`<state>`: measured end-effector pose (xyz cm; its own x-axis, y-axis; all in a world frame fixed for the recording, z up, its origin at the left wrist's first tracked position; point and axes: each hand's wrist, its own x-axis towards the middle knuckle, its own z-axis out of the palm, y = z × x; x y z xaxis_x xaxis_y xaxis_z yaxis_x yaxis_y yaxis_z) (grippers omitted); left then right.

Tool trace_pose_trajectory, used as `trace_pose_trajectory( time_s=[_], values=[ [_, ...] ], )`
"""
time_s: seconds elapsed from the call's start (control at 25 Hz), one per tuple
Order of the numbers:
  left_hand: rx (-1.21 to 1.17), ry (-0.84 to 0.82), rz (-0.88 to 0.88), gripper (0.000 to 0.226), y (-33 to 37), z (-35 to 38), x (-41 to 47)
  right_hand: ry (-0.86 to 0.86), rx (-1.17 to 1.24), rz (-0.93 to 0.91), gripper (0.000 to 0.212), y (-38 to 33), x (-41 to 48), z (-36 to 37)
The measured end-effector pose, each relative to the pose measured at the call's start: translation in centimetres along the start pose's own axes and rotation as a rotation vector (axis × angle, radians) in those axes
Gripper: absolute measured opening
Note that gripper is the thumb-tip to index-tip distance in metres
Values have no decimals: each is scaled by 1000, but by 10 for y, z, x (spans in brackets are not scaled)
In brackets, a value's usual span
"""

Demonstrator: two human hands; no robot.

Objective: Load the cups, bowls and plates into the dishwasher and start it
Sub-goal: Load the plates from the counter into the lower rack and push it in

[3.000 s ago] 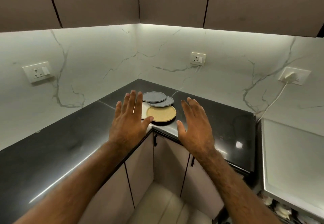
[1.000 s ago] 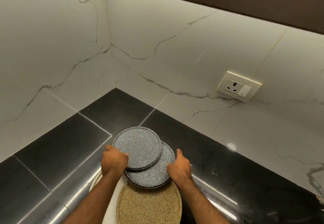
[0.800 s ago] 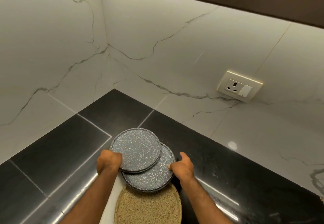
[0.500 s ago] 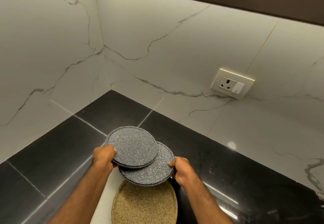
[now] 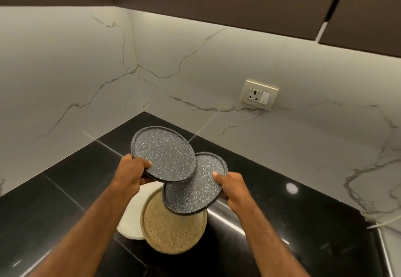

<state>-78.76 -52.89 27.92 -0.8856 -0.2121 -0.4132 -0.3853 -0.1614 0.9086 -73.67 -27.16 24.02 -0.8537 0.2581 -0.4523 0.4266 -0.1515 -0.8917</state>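
left hand (image 5: 132,173): closed on the near-left rim of the upper grey speckled plate (image 5: 163,157), thumb on top, fingers curled under; plate is lifted, tilted toward the camera.
right hand (image 5: 233,187): closed on the right rim of the lower grey speckled plate (image 5: 193,192), thumb on the rim, fingers beneath; plate is also off the table, tilted.
plate overlap: upper plate's right edge covers the lower plate's top-left part; cannot tell if they touch.
tan plate (image 5: 171,229): flat on the black table (image 5: 71,181), directly below the lower grey plate, partly hidden by it.
white plate (image 5: 131,220): on the table, tucked under the tan plate's left side.
edges: marble walls meet at the corner behind the plates; wall socket (image 5: 259,97) on the right wall; dark cabinets overhead.
room: bare table left, behind and right of the stack.
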Motion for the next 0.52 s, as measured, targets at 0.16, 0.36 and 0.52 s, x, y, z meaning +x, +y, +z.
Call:
trace_pose_trajectory(
  time_s=[0.16, 0.36, 0.52],
  values=[
    [139, 50, 204, 44, -10, -7, -73, 115, -174, -204, 25, 11, -60, -31],
    [484, 172, 534, 34, -25, -9, -181, 242, -322, -345, 30, 28, -137, -67],
    [648, 193, 645, 33, -35, -17, -248, 332, -403, -427, 32, 37, -192, -82]
  ],
)
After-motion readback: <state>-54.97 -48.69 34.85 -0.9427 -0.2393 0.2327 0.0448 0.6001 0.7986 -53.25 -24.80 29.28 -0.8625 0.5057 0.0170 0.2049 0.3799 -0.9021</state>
